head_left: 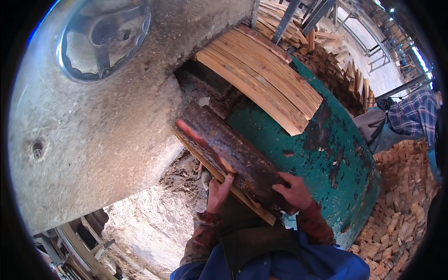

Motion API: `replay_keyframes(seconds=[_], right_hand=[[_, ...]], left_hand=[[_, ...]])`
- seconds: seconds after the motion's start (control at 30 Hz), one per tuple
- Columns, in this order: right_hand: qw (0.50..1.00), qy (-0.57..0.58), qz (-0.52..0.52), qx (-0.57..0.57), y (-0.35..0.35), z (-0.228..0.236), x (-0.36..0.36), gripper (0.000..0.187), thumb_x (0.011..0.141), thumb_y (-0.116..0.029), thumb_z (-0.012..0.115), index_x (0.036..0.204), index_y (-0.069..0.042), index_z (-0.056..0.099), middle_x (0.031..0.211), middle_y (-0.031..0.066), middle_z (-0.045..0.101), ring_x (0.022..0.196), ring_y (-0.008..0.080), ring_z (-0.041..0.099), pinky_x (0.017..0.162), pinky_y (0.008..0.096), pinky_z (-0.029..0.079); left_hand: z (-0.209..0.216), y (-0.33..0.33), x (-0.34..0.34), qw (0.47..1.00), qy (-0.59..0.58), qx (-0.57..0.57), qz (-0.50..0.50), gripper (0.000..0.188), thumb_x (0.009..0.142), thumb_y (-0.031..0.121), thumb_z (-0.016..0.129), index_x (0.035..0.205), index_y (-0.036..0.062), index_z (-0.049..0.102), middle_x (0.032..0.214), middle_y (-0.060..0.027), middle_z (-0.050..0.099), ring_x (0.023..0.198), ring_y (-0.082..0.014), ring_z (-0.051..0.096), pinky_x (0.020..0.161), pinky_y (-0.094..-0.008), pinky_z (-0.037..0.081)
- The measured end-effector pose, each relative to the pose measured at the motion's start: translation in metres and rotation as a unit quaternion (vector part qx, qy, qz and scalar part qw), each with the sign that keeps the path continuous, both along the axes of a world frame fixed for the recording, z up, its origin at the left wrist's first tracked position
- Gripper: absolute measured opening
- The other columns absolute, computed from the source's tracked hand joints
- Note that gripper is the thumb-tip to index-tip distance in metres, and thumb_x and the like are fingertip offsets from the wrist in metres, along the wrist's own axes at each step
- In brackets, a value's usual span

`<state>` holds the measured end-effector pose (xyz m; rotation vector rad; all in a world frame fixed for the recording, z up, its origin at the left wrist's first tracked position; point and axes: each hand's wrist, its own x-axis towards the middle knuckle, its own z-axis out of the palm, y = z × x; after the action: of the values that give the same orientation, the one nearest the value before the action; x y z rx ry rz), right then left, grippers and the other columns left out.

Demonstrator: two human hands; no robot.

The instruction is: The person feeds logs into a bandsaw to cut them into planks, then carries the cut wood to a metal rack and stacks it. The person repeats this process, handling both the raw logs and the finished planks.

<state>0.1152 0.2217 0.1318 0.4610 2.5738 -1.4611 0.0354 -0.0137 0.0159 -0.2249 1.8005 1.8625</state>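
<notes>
In front of me a dark, bark-covered wood slab (242, 154) lies slanted at the near side of a green metal table (340, 140). Its left edge shows a reddish patch and pale bare wood. Along that edge runs a thin light-brown board (205, 163). My left hand (219, 192) grips the slab's left edge, thumb on top and fingers partly hidden beneath. Near its closer end, my right hand (295, 191) grips the right side, with the fingertips partly out of sight. Beyond the slab rests a stack of sawn boards (266, 77) on the table.
On the left stands a large, dusty machine housing (116, 126) with a handwheel (105, 35). Piles of cut wood pieces (396, 200) lie at right and far back. Another person in a plaid shirt (413, 114) is at the right edge. Sawdust (144, 228) covers the floor lower left.
</notes>
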Motion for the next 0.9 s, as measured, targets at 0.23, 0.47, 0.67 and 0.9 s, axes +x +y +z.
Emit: replay_keyframes(seconds=[0.23,0.47,0.67,0.9], right_hand=[[0.999,0.029,0.031,-0.013,-0.035,-0.011,0.005,0.04,0.083,-0.018,0.071,0.115,0.003,0.061,0.106,0.0228,0.065,0.098,0.0353,0.065,0.083,0.0372,0.052],[0.994,0.071,0.051,0.061,-0.045,-0.012,0.02,0.042,0.081,-0.015,0.072,0.116,0.004,0.058,0.098,0.0205,0.064,0.09,0.0382,0.063,0.077,0.0412,0.051],[0.975,0.105,0.092,0.171,-0.049,0.002,0.031,0.046,0.075,-0.015,0.076,0.116,0.0,0.06,0.111,0.0171,0.058,0.105,0.0391,0.054,0.087,0.0442,0.048],[0.958,0.122,0.106,0.236,-0.05,-0.005,0.017,0.071,0.07,-0.028,0.08,0.13,-0.001,0.053,0.136,0.0225,0.043,0.128,0.045,0.038,0.102,0.052,0.036]], left_hand=[[-0.021,-0.011,0.008,0.999,0.002,0.046,-0.018,0.053,0.095,0.043,0.057,0.116,-0.0056,0.058,0.106,-0.0096,0.064,0.097,-0.0156,0.056,0.086,-0.0318,0.046],[-0.012,-0.006,0.007,0.999,0.009,0.035,-0.025,0.062,0.086,0.043,0.071,0.119,-0.0068,0.056,0.108,-0.0129,0.066,0.102,-0.0203,0.06,0.091,-0.0349,0.047],[0.01,0.001,0.006,0.996,-0.026,0.082,0.03,0.054,0.083,0.031,0.077,0.117,-0.006,0.058,0.109,-0.0119,0.066,0.099,-0.019,0.062,0.089,-0.0325,0.048],[0.022,0.014,0.001,0.996,-0.048,0.038,0.061,0.052,0.082,0.027,0.076,0.116,-0.009,0.059,0.11,-0.0136,0.065,0.1,-0.0195,0.061,0.09,-0.0324,0.048]])
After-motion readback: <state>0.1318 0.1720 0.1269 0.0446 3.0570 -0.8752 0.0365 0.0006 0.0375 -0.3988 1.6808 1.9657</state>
